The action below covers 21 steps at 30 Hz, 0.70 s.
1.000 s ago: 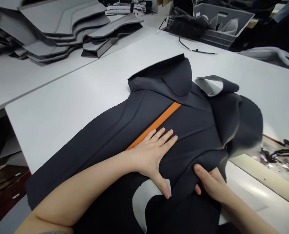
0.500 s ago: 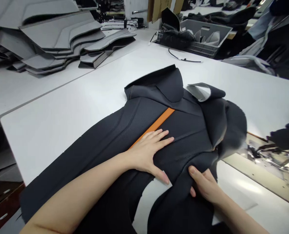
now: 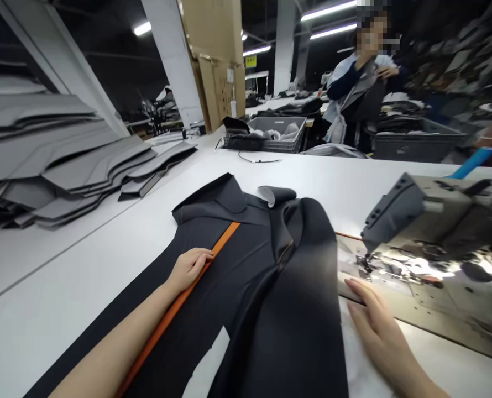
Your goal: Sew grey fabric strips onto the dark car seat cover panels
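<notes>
A large dark leatherette piece [image 3: 241,271] with an orange strip [image 3: 225,236] along it lies over the white table, pale backing showing at its curled edges. My left hand [image 3: 190,268] rests on it beside the strip, fingers bent together and closed at the material; the fingertips are partly hidden. Off the right edge of the piece, my right hand [image 3: 374,323] is open and slightly blurred, with its fingers apart and nothing in it. It hovers by the bed of a sewing machine [image 3: 428,221], whose lamp is lit near the needle.
Stacked grey panels [image 3: 88,166] stand at the left on the white table [image 3: 63,287]. At the back is a grey crate [image 3: 287,145] with pieces in it, and a thin cord [image 3: 258,160] in front. Beyond, another person [image 3: 357,94] holds grey material. A blue bar [image 3: 474,163] rises behind the machine.
The view has tilted up and right, bringing the sewing machine and a person into sight. My right hand has let go of the leatherette and moved right. My left hand's spread fingers have drawn together.
</notes>
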{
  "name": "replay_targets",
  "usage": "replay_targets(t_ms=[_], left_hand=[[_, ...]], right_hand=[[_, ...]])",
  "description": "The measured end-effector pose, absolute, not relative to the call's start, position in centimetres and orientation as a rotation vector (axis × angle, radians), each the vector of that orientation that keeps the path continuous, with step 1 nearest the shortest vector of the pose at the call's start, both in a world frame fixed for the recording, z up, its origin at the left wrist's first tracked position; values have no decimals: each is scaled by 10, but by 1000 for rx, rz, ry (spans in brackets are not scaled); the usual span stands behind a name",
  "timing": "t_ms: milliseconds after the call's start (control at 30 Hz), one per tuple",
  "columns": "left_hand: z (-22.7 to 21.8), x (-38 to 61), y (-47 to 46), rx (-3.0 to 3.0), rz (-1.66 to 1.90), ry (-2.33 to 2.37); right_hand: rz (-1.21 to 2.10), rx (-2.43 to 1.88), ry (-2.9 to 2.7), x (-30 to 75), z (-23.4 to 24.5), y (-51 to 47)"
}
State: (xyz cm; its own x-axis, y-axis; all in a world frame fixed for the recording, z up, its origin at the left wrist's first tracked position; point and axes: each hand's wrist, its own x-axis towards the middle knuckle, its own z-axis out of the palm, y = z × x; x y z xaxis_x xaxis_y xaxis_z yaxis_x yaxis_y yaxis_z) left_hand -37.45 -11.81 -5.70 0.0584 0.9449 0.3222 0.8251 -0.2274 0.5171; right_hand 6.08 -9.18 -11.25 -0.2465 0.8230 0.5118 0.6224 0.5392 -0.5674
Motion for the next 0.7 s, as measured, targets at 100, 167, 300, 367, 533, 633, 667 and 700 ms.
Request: replay_targets(t_ms=[100,167,300,367,533,633,667,700], left_hand=[[-25,-359,-82,2156,732,1905],[3,-324,-55,2015,744,1830],[37,-228,-9,1598,570,1452],[37,-192,2,1636,471,1431],[8,-177,-10,1621,385,1525],[-13,-197,-39,1486,337,1478],[-19,-202,-51,1408,332,1441],[-24,-204,-62,1325,325,1399]], right_hand=[[578,-910,-2274,45,-106,-94],[664,-605,-2431,17,-82,-99],[722,-489,-2495,-40,-24,-106],[743,-387,-2629,-58,-9,-107],[954,14,-2609,-37,-27,-104],[811,-263,-2368,10,-55,-94],[613,-464,-2315,24,-64,-89],[392,-655,-2271,36,-73,-84]])
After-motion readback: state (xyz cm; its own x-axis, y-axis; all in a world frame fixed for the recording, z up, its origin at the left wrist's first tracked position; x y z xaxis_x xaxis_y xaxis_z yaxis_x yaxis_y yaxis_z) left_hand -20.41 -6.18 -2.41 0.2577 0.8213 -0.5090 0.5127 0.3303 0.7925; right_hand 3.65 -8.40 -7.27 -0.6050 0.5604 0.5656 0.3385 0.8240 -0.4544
